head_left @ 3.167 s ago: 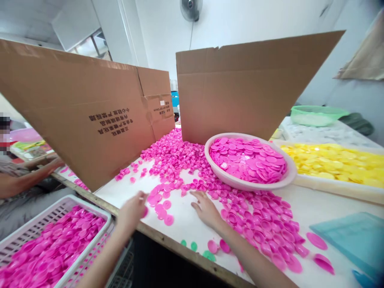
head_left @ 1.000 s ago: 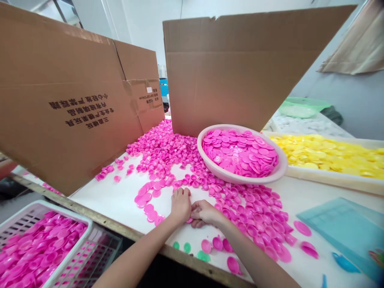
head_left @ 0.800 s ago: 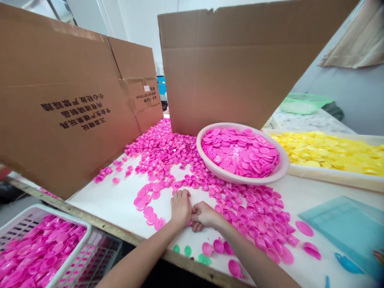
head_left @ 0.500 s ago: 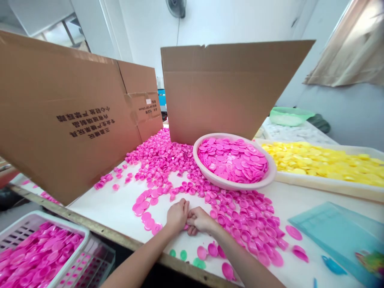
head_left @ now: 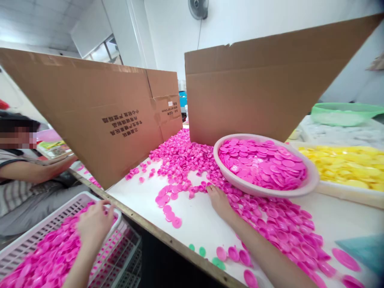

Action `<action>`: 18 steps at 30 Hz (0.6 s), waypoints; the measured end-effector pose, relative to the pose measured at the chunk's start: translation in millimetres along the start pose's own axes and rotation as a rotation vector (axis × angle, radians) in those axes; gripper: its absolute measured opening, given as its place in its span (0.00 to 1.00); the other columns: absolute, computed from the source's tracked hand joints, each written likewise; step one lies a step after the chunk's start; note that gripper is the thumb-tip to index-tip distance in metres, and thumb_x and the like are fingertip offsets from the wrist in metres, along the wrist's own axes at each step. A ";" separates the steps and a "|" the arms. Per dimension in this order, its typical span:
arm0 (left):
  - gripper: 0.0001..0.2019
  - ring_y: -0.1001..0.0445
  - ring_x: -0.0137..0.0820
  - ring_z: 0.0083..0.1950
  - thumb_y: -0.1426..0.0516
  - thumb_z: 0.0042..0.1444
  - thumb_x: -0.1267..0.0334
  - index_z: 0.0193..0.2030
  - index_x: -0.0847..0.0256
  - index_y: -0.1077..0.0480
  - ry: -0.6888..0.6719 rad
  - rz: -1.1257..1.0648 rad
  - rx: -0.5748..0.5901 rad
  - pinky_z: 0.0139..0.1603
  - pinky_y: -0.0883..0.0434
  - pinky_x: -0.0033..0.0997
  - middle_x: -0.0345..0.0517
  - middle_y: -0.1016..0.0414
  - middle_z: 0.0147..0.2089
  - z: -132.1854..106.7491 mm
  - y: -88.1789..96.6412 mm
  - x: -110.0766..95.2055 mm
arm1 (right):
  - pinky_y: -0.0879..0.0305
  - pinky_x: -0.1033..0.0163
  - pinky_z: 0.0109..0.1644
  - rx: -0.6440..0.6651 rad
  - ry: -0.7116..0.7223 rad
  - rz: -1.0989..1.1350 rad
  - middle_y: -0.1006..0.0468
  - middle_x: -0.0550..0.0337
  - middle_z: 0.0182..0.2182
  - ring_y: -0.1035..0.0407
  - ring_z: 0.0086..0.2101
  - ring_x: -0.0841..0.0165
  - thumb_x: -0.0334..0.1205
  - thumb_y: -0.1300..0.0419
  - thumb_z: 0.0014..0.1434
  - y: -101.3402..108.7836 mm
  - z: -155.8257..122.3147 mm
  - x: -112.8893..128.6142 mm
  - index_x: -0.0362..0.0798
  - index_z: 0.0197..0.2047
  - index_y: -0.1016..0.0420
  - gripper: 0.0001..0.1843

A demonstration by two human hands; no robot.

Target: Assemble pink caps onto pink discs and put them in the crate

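Note:
My left hand (head_left: 94, 225) is down over a white plastic crate (head_left: 57, 218) heaped with pink plastic caps (head_left: 51, 244), its fingers curled near the crate's rim. Whether it holds a cap is hidden. My right hand (head_left: 220, 202) rests flat on the white table (head_left: 192, 218), touching the edge of a spread of loose pink caps (head_left: 270, 216). Just beyond those fingers stands a pale round basin (head_left: 264, 188) filled with pink discs. A thin curved line of pink caps (head_left: 166, 208) lies on the table between my hands.
Two upright cardboard sheets (head_left: 102, 120) wall the table's far side. A tray of yellow caps (head_left: 345, 168) sits to the right, with a teal plastic sheet (head_left: 363, 252) in the near right corner. Several green caps (head_left: 202, 252) lie by the table's front edge. A seated co-worker's arm (head_left: 39, 170) shows at left.
My hands were together on the table. My left hand has moved left to the crate, and my right hand has moved forward toward the basin. The view has swung to the right.

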State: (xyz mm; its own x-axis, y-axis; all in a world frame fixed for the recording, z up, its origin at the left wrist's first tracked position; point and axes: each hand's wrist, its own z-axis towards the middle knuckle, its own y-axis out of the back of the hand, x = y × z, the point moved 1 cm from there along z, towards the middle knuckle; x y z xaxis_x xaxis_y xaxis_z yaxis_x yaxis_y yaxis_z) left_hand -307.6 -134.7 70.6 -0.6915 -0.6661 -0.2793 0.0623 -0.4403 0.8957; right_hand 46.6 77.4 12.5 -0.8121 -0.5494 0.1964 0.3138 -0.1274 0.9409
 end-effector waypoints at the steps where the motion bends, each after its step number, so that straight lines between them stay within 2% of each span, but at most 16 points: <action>1: 0.12 0.32 0.37 0.39 0.52 0.50 0.54 0.38 0.57 0.36 -0.065 0.035 0.024 0.38 0.37 0.35 0.41 0.29 0.35 -7.0 -7.5 -13.0 | 0.43 0.58 0.48 -0.007 0.003 -0.016 0.36 0.44 0.48 0.40 0.47 0.59 0.19 0.59 0.50 0.2 0.9 1.0 0.42 0.51 0.37 0.27; 3: 0.12 0.32 0.33 0.38 0.52 0.51 0.55 0.39 0.56 0.35 -0.251 -0.007 0.103 0.38 0.38 0.31 0.41 0.29 0.34 -21.1 -27.3 -49.9 | 0.42 0.58 0.45 -0.022 0.000 -0.003 0.38 0.44 0.49 0.39 0.45 0.59 0.19 0.59 0.50 3.8 -0.9 4.3 0.43 0.53 0.39 0.28; 5: 0.12 0.32 0.33 0.39 0.53 0.53 0.56 0.39 0.58 0.35 -0.391 -0.058 0.175 0.39 0.38 0.29 0.43 0.30 0.36 -31.3 -48.0 -88.2 | 0.42 0.60 0.44 -0.018 -0.007 0.087 0.38 0.45 0.48 0.38 0.43 0.61 0.21 0.56 0.51 9.2 -8.2 7.6 0.44 0.51 0.37 0.25; 8: 0.14 0.33 0.34 0.40 0.54 0.54 0.58 0.43 0.62 0.36 -0.439 -0.067 0.238 0.39 0.39 0.30 0.49 0.31 0.39 -37.7 -76.2 -127.9 | 0.42 0.63 0.44 0.015 -0.010 0.309 0.34 0.50 0.41 0.37 0.39 0.65 0.26 0.51 0.49 13.9 -28.9 11.3 0.43 0.41 0.32 0.16; 10: 0.16 0.33 0.35 0.40 0.55 0.55 0.59 0.44 0.65 0.36 -0.426 -0.051 0.238 0.39 0.39 0.31 0.53 0.33 0.40 -38.2 -93.0 -140.9 | 0.41 0.65 0.43 0.030 -0.001 0.412 0.33 0.54 0.36 0.37 0.38 0.67 0.25 0.49 0.46 12.1 -45.1 12.7 0.44 0.36 0.31 0.13; 13: 0.15 0.34 0.37 0.40 0.55 0.55 0.61 0.44 0.66 0.35 -0.446 -0.035 0.184 0.41 0.39 0.33 0.55 0.33 0.40 -36.9 -112.4 -147.7 | 0.42 0.65 0.42 0.037 -0.006 0.452 0.31 0.57 0.32 0.37 0.36 0.68 0.26 0.47 0.44 5.9 -62.9 11.2 0.45 0.33 0.31 0.11; 15: 0.14 0.34 0.37 0.41 0.54 0.54 0.62 0.44 0.65 0.35 -0.464 -0.053 0.163 0.42 0.39 0.34 0.54 0.33 0.41 -34.9 -118.5 -147.9 | 0.42 0.64 0.43 0.049 -0.025 0.475 0.30 0.57 0.32 0.36 0.36 0.67 0.29 0.45 0.45 4.4 -67.8 7.5 0.45 0.34 0.30 0.10; 18: 0.13 0.34 0.35 0.41 0.53 0.53 0.64 0.42 0.64 0.33 -0.478 -0.134 0.184 0.44 0.39 0.32 0.51 0.32 0.40 -31.4 -117.6 -147.4 | 0.42 0.63 0.43 0.034 -0.097 0.555 0.29 0.55 0.36 0.36 0.39 0.66 0.34 0.44 0.48 9.2 -67.2 -0.7 0.46 0.37 0.30 0.11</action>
State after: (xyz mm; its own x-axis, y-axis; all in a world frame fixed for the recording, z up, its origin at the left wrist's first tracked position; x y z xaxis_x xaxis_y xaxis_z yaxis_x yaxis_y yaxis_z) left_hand -190.4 -3.6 -4.4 -0.9385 -0.2430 -0.2453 -0.1470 -0.3616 0.9207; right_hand 83.1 21.1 2.5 -0.5719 -0.4484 0.6870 0.6920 0.1862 0.6975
